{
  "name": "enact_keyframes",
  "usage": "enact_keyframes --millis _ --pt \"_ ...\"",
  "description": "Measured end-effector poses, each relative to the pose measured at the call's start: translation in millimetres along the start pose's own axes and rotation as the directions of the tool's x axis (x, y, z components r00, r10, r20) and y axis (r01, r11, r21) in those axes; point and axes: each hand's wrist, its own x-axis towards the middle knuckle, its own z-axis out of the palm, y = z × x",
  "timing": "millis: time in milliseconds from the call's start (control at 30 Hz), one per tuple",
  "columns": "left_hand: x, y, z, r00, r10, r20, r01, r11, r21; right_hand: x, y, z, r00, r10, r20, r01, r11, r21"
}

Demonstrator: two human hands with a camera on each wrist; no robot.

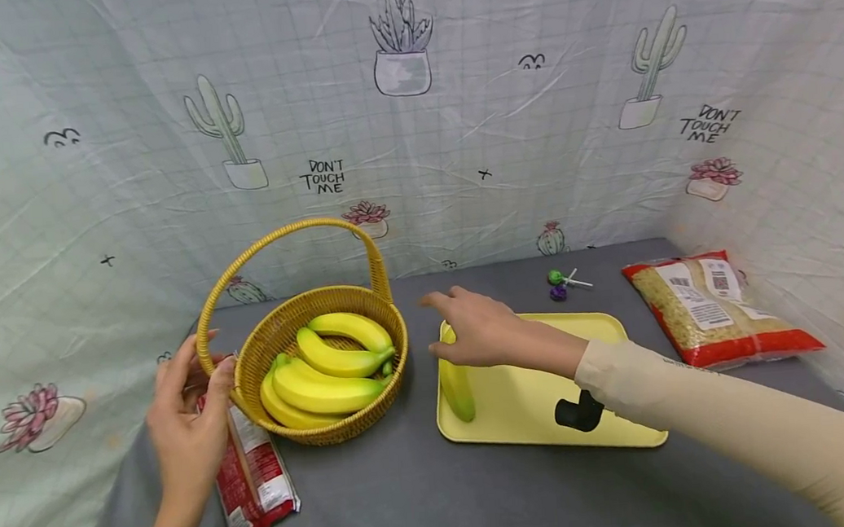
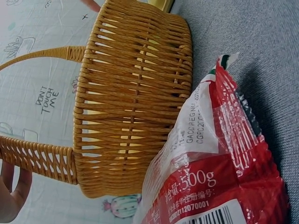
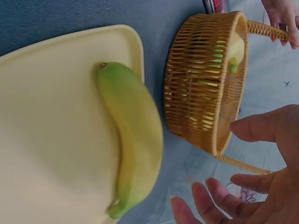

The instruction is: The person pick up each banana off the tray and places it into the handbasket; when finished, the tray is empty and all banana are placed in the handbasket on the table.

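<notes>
A yellow wicker basket [image 1: 327, 437] with a tall arched handle stands left of centre, with several bananas [image 1: 327, 384] inside. My left hand [image 1: 190, 418] grips the base of that handle, thumb on the near side and fingers behind it. One more banana [image 3: 133, 135] lies along the left edge of a pale yellow tray [image 1: 527, 399]. Over this banana hovers my right hand [image 1: 481, 329], its fingers spread and holding nothing. In the right wrist view, the thumb and fingers point toward the basket.
A red and white 500g packet [image 2: 205, 186] lies beside the basket, below my left hand. Two lollipops [image 1: 559, 285], green and purple, lie behind the tray. A red-edged bag of grain [image 1: 719, 308] sits at the right. Printed curtains [image 1: 457, 130] hang behind the grey table.
</notes>
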Motion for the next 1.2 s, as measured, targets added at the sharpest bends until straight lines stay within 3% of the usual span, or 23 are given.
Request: enact_keyframes --millis 233,900,1200 --pt "-0.2 0.9 0.1 1.0 0.008 -0.001 -0.008 1.0 -0.004 -9.6 15.4 13.6 0.997 0.018 -0.073 -0.018 1.0 -0.003" --pt "0.4 1.3 3.5 1.0 0.0 -0.022 0.0 1.0 -0.002 -14.6 30.7 57.1 0.962 0.252 -0.103 -0.255 0.967 -0.015" --pt "-1.8 0.9 2.7 1.0 0.005 -0.022 -0.005 1.0 0.0 -8.0 29.8 75.0 0.944 0.311 -0.105 -0.319 0.946 -0.065"
